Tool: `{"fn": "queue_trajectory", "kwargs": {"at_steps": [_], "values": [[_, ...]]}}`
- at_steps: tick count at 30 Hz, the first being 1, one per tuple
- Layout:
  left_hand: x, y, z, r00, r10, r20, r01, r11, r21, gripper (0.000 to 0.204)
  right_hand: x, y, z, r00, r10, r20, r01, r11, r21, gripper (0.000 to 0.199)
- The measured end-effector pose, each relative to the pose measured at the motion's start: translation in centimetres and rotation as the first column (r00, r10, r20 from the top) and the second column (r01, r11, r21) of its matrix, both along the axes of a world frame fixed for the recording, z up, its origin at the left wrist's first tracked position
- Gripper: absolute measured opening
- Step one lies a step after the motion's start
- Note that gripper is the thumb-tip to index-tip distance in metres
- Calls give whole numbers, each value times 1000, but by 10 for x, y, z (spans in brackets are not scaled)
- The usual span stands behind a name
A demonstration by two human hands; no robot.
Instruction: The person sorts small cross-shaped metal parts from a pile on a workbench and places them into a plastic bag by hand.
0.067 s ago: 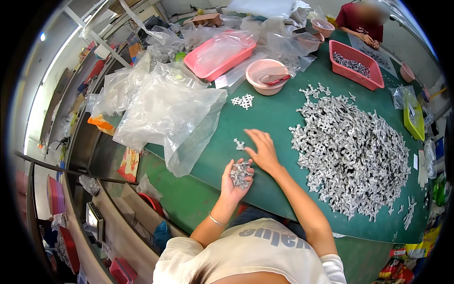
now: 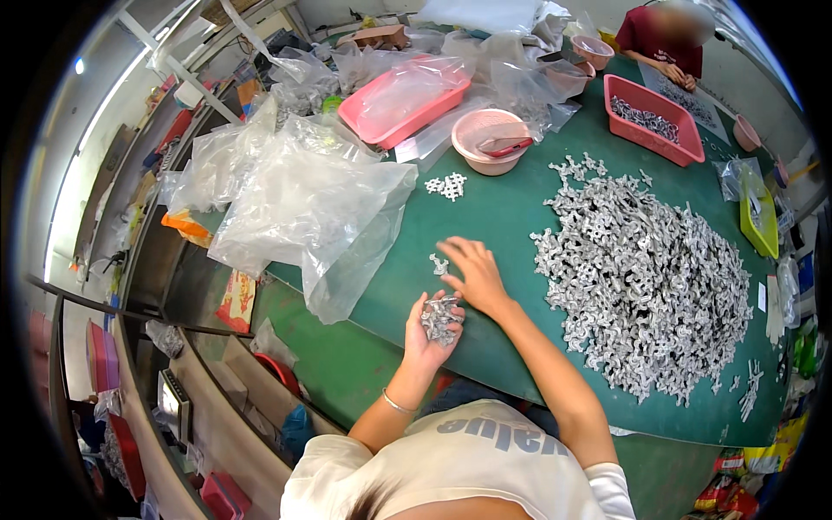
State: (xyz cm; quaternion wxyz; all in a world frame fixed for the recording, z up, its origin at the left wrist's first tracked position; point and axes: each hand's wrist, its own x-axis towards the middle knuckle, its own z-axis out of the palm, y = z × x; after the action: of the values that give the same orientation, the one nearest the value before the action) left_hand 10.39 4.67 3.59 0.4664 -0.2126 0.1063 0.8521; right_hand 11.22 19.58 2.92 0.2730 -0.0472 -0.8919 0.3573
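Observation:
My left hand [image 2: 417,342], palm up, cups a handful of small silver metal parts [image 2: 442,319] at the table's near edge. Just beyond it my right hand [image 2: 475,276] hovers over or rests on the green tabletop, fingers apart; contact is hard to judge. Beside its fingertips lie a few loose metal parts [image 2: 438,263]. To the right a large heap of the same knobbly silver parts [image 2: 641,286] spreads over the table. Farther off, a small flat cluster of joined-looking parts [image 2: 446,186] lies by itself.
Clear plastic bags [image 2: 321,208] cover the table's left side. Behind them stand a pink tray [image 2: 381,130] and a pink basket [image 2: 485,163] with red-handled pliers [image 2: 507,149]. A pink bin [image 2: 654,146] of metal rings stands at the far right, near another person [image 2: 663,43].
My right hand has shifted slightly left, bringing its fingertips closer to the few loose parts. My left hand stays in place with its handful.

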Motion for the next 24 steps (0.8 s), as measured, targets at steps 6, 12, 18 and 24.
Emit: {"fn": "queue_trajectory", "kwargs": {"at_steps": [6, 12, 18, 24], "values": [[-10, 5, -2, 994, -14, -110, 8, 998, -57, 32, 0, 6, -37, 998, -49, -35, 42, 985, -165, 20], [-26, 2, -3, 947, -206, -245, 181, 976, -120, 41, 37, -40, 21, 999, -24, -46, 15, 981, -194, 21], [-35, 19, -6, 957, -193, -218, 180, 980, -80, 30, 49, -39, 44, 982, -122, -144, 111, 990, -82, 25], [-90, 6, 4, 990, 122, 71, -129, 987, 99, 24, 69, -38, 38, 989, -108, -102, 75, 956, -284, 20]]}}
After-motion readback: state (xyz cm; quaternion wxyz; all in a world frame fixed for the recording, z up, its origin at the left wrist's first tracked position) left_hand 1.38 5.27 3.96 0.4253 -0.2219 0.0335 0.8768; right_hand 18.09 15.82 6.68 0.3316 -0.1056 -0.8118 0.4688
